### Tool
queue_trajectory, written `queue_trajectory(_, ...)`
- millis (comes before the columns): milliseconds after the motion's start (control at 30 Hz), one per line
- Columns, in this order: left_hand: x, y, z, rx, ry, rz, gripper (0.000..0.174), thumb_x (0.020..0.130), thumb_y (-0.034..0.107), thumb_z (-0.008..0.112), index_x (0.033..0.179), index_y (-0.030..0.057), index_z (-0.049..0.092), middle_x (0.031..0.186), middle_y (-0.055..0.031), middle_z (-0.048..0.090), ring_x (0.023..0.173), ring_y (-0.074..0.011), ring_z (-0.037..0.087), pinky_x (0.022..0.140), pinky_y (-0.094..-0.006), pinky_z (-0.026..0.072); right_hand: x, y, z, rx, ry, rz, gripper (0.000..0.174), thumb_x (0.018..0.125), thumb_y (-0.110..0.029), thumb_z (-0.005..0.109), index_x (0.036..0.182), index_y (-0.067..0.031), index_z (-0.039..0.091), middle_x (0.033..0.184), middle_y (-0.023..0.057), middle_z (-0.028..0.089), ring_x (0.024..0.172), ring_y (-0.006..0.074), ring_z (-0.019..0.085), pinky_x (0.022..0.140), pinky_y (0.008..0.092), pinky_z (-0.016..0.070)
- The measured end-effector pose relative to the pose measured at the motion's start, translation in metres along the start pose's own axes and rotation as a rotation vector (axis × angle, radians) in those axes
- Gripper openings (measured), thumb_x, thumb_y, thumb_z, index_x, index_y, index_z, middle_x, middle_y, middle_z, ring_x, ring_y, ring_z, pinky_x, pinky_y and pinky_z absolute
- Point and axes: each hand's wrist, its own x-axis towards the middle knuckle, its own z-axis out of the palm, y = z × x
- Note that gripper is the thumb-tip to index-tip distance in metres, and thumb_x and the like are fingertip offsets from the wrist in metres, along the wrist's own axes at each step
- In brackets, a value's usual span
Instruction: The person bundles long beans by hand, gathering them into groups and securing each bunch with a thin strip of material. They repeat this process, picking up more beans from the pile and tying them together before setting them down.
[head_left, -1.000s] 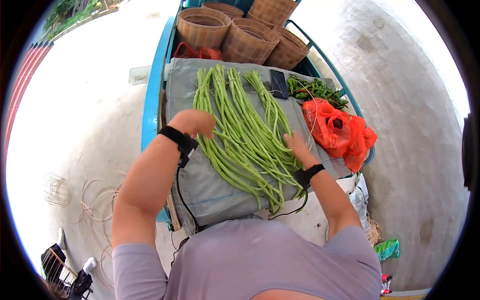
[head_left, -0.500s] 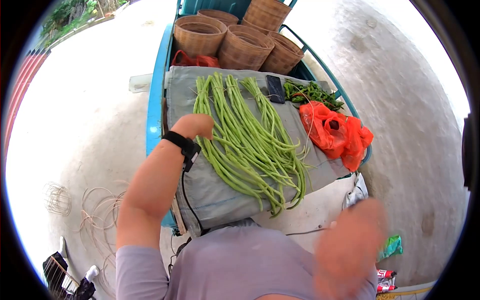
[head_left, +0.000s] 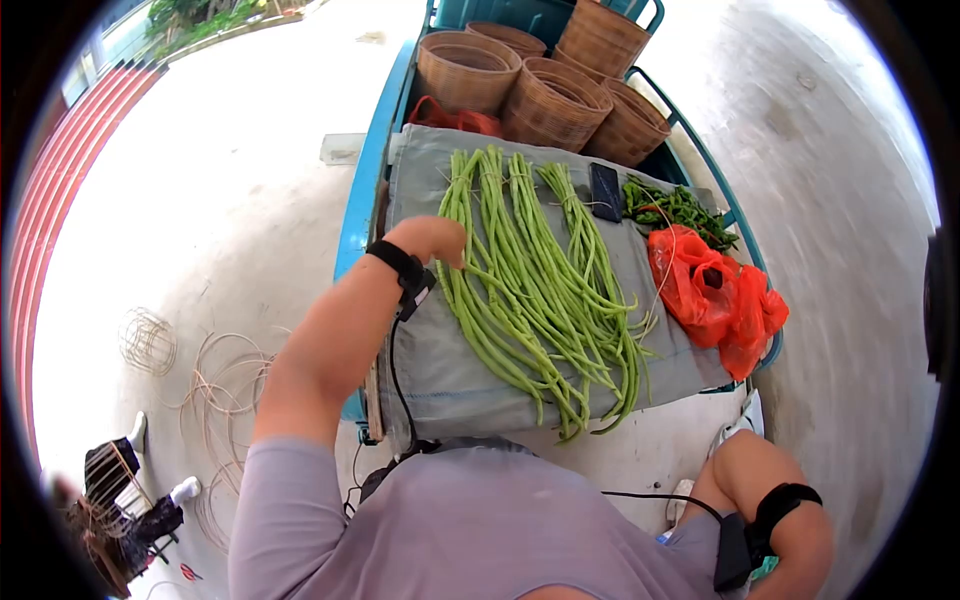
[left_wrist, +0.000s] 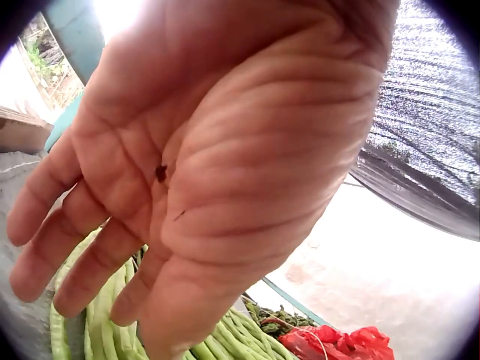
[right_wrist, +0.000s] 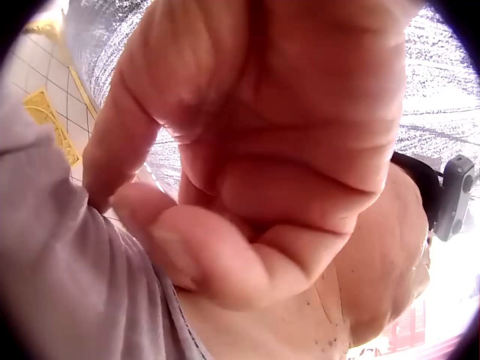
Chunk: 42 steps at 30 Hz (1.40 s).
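Note:
Several bundles of long beans (head_left: 540, 280), tied near their upper ends, lie on a grey cloth (head_left: 430, 400). My left hand (head_left: 432, 240) is over the leftmost bundle. In the left wrist view its fingers (left_wrist: 82, 255) are spread and relaxed, with the beans (left_wrist: 112, 322) below and nothing in the palm. My right hand (right_wrist: 300, 150) is raised close to my body, beside the grey shirt (right_wrist: 75, 255). Its fingers are bent, with one fingertip at the shirt's edge; I cannot tell whether they pinch the fabric.
Wicker baskets (head_left: 555, 100) stand at the back of the blue cart (head_left: 372, 210). A phone (head_left: 605, 190), green peppers (head_left: 680, 210) and a red plastic bag (head_left: 700, 290) lie right of the beans. Loose cane coils (head_left: 225, 390) lie on the floor at left.
My right hand has left the beans' right side and swung back past the lower right, up towards my shoulder. The left hand stays over the left bundle. The head view has shifted.

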Motion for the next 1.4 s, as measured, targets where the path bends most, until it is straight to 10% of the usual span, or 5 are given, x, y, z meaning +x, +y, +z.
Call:
queue_trajectory(533, 0.007, -0.020, 0.002, -0.077, 0.071, -0.046, 0.078, 0.080, 0.036, 0.071, 0.145, 0.0139, 0.036, 0.109, -0.0186, 0.064, 0.084, -0.0305, 0.066, 0.067, -0.0378, 0.0528, -0.067, -0.015, 0.046, 0.023, 0.484, -0.160, 0.035, 0.090, -0.020, 0.042, 0.115, 0.0008, 0.055, 0.108, 0.0158, 0.054, 0.104, 0.0282, 0.051, 0.090, 0.0473, 0.0418)
queue_trajectory(600, 0.000, -0.008, -0.003, -0.065, -0.003, -0.144, 0.073, 0.082, 0.038, 0.070, 0.143, 0.0123, 0.039, 0.136, -0.0175, 0.050, 0.126, -0.0318, 0.047, 0.101, -0.0387, 0.0393, -0.075, -0.024, 0.047, 0.037, 0.418, -0.039, 0.034, 0.090, -0.019, 0.042, 0.114, 0.0012, 0.055, 0.108, 0.0156, 0.054, 0.103, 0.0281, 0.051, 0.088, 0.0469, 0.0427)
queue_trajectory(1133, -0.006, 0.008, -0.010, -0.090, 0.314, 0.032, 0.048, 0.084, 0.026, 0.065, 0.128, 0.0116, 0.056, 0.102, -0.0193, 0.065, 0.097, -0.0264, 0.062, 0.082, -0.0396, 0.0477, -0.106, 0.048, -0.016, 0.022, 0.086, -0.102, 0.028, 0.092, -0.032, 0.046, 0.097, -0.0065, 0.058, 0.094, 0.0056, 0.056, 0.082, 0.0222, 0.051, 0.076, 0.0436, 0.0417)
queue_trajectory(1267, -0.012, 0.019, -0.013, -0.284, 0.394, 0.077, 0.033, 0.083, 0.019, 0.062, 0.115, 0.0088, 0.064, 0.095, -0.0158, 0.065, 0.085, -0.0272, 0.063, 0.074, -0.0363, 0.0492, -0.141, 0.110, 0.014, 0.090, 0.808, 0.320, 0.016, 0.088, -0.019, 0.057, 0.085, -0.0043, 0.061, 0.085, 0.0032, 0.062, 0.072, 0.0172, 0.058, 0.064, 0.0318, 0.0466)
queue_trajectory(1400, -0.025, 0.067, -0.012, -0.384, 0.349, 0.270, 0.038, 0.085, 0.017, 0.064, 0.121, 0.0057, 0.058, 0.096, -0.0127, 0.065, 0.088, -0.0227, 0.062, 0.077, -0.0330, 0.0494, -0.218, 0.223, -0.019, 0.021, 0.803, 1.260, 0.019, 0.086, -0.017, 0.062, 0.098, -0.0027, 0.062, 0.076, 0.0062, 0.062, 0.070, 0.0157, 0.059, 0.065, 0.0282, 0.0470)
